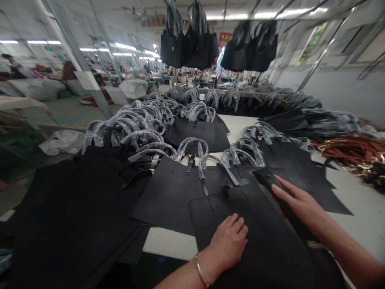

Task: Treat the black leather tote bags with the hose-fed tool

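Observation:
A black bag panel (pixel 222 208) with slits along its top edge lies in front of me on the table. My left hand (pixel 230 241), with a bracelet at the wrist, rests on it, fingers slightly bent and nothing visible in them. At its right side, my right hand (pixel 296 200) grips a folded black bag piece (pixel 267 178) between thumb and fingers. Part of that piece is hidden behind the hand. Just beyond lies another black bag panel (pixel 177 192), its plastic-wrapped handle (pixel 192 144) arching upward.
Stacked black panels (pixel 75 208) with wrapped handles fill the left side. Brown straps (pixel 357 148) with gold-coloured metal parts lie at the right on the white table (pixel 369 204). Finished black bags (pixel 192 48) hang overhead. A slanted metal post (pixel 81 60) stands at the left.

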The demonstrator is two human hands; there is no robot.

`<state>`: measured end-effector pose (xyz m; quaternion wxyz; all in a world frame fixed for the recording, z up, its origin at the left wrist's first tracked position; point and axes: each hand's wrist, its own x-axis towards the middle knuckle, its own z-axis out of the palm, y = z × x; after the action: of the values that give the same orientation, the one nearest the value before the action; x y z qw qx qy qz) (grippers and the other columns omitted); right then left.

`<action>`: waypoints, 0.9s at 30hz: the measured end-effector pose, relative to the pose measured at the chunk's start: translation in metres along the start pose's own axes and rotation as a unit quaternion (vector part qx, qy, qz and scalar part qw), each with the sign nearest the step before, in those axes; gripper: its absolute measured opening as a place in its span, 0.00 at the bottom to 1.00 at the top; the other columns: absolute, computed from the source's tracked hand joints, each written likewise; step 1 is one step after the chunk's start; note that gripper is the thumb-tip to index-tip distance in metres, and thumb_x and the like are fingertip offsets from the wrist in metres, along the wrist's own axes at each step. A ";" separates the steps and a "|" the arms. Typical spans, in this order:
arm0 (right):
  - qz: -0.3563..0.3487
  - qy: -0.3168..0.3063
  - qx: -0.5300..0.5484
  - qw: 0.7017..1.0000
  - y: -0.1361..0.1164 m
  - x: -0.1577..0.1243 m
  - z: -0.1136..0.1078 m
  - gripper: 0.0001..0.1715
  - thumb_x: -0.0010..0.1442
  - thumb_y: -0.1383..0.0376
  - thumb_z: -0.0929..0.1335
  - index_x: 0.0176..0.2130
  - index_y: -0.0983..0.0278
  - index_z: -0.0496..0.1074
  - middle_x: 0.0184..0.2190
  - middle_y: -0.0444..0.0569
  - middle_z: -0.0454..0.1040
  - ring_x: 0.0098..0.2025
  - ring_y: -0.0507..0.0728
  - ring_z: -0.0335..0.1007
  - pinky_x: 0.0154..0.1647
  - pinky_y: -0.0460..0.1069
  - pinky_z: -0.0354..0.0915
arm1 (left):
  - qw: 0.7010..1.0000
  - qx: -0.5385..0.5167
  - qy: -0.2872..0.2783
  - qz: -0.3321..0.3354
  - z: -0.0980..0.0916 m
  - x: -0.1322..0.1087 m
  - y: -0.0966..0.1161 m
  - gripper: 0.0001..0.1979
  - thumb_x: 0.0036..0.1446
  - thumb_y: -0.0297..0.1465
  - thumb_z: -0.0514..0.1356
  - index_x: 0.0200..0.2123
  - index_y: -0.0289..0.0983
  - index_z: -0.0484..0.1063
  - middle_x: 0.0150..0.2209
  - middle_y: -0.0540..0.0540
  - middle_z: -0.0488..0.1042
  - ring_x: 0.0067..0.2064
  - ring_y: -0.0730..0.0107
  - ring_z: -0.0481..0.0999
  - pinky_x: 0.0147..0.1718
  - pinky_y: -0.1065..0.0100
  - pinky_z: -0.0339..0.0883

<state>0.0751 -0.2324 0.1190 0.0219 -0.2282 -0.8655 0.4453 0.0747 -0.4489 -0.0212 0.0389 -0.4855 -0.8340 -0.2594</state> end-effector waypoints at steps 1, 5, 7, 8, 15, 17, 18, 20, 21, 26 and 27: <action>0.013 -0.045 0.017 0.999 -0.001 -0.001 0.002 0.44 0.58 0.47 0.66 0.66 0.64 0.56 0.19 0.41 0.71 0.19 0.55 0.67 0.20 0.47 0.64 | 1.000 0.003 0.001 0.003 0.000 0.000 0.000 0.17 0.66 0.35 0.51 0.54 0.35 0.67 0.58 0.42 0.68 0.63 0.60 0.61 0.62 0.60 0.55; 0.059 -0.215 0.040 0.974 0.006 -0.009 0.031 0.46 0.54 0.45 0.68 0.64 0.64 0.60 0.21 0.40 0.69 0.15 0.52 0.63 0.13 0.45 0.60 | 1.000 0.016 0.005 0.022 -0.002 0.001 0.001 0.16 0.67 0.33 0.50 0.53 0.34 0.69 0.55 0.42 0.71 0.61 0.61 0.64 0.61 0.62 0.57; 0.065 -0.270 0.030 0.960 0.009 -0.009 0.045 0.45 0.55 0.44 0.67 0.63 0.64 0.61 0.20 0.39 0.68 0.14 0.51 0.62 0.12 0.44 0.59 | 0.999 0.018 0.008 0.028 -0.003 0.001 0.001 0.15 0.66 0.32 0.50 0.51 0.34 0.70 0.53 0.42 0.73 0.60 0.63 0.65 0.61 0.64 0.56; 0.068 -0.289 0.027 0.955 0.009 -0.007 0.050 0.45 0.56 0.43 0.67 0.63 0.65 0.61 0.19 0.39 0.67 0.13 0.50 0.62 0.12 0.44 0.58 | 0.999 0.018 0.010 0.029 -0.004 0.002 0.001 0.14 0.66 0.31 0.50 0.50 0.34 0.70 0.52 0.42 0.73 0.59 0.63 0.66 0.62 0.65 0.56; 0.076 -0.317 0.021 0.945 -0.009 0.012 0.069 0.45 0.56 0.45 0.68 0.64 0.66 0.60 0.21 0.40 0.69 0.13 0.51 0.62 0.10 0.45 0.57 | 0.999 0.022 0.014 0.042 -0.003 0.002 0.000 0.13 0.66 0.30 0.51 0.47 0.33 0.71 0.51 0.42 0.73 0.58 0.63 0.66 0.62 0.66 0.54; 0.058 -0.300 0.029 0.952 -0.012 0.016 0.071 0.41 0.58 0.48 0.67 0.63 0.66 0.61 0.20 0.40 0.68 0.13 0.51 0.62 0.11 0.45 0.57 | 0.999 0.016 0.015 0.037 -0.002 0.001 -0.001 0.13 0.66 0.30 0.51 0.48 0.33 0.71 0.51 0.42 0.73 0.59 0.63 0.66 0.62 0.65 0.55; 0.044 -0.277 0.037 0.959 -0.013 0.018 0.070 0.40 0.59 0.49 0.67 0.63 0.66 0.61 0.20 0.40 0.68 0.13 0.51 0.62 0.12 0.45 0.57 | 0.999 0.012 0.015 0.034 -0.001 0.000 -0.001 0.13 0.66 0.30 0.51 0.48 0.33 0.71 0.52 0.42 0.73 0.59 0.63 0.66 0.62 0.65 0.56; 0.017 -0.219 0.055 0.974 -0.015 0.018 0.066 0.39 0.60 0.50 0.66 0.64 0.65 0.59 0.20 0.39 0.68 0.15 0.51 0.63 0.13 0.45 0.59 | 0.999 0.004 0.014 0.037 0.001 0.000 -0.002 0.13 0.66 0.30 0.50 0.48 0.32 0.71 0.52 0.41 0.73 0.59 0.64 0.66 0.61 0.65 0.57; 0.012 -0.202 0.060 0.978 -0.016 0.017 0.062 0.40 0.60 0.50 0.66 0.65 0.64 0.58 0.20 0.39 0.68 0.15 0.51 0.64 0.14 0.44 0.60 | 0.999 0.000 0.012 0.043 0.002 -0.001 -0.002 0.13 0.66 0.29 0.50 0.48 0.32 0.71 0.52 0.40 0.73 0.59 0.64 0.67 0.60 0.65 0.58; 0.064 -0.318 0.030 0.945 -0.014 -0.001 0.055 0.44 0.55 0.45 0.69 0.63 0.63 0.62 0.23 0.40 0.69 0.14 0.49 0.63 0.13 0.43 0.60 | 0.994 -0.020 -0.023 0.101 0.009 -0.002 -0.004 0.10 0.64 0.27 0.52 0.41 0.33 0.73 0.43 0.42 0.77 0.51 0.64 0.74 0.52 0.66 0.66; 0.070 -0.351 0.023 0.934 -0.012 -0.004 0.058 0.44 0.55 0.45 0.69 0.63 0.63 0.62 0.23 0.40 0.71 0.14 0.49 0.63 0.13 0.43 0.60 | 0.994 -0.025 -0.029 0.098 0.010 -0.002 -0.004 0.09 0.63 0.27 0.53 0.40 0.34 0.74 0.42 0.43 0.77 0.49 0.65 0.75 0.51 0.67 0.67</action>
<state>0.0607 -0.2840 0.0943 -0.3090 -0.1165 -0.7896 0.5172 0.0740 -0.4476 -0.0317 0.0275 -0.5728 -0.7767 -0.2608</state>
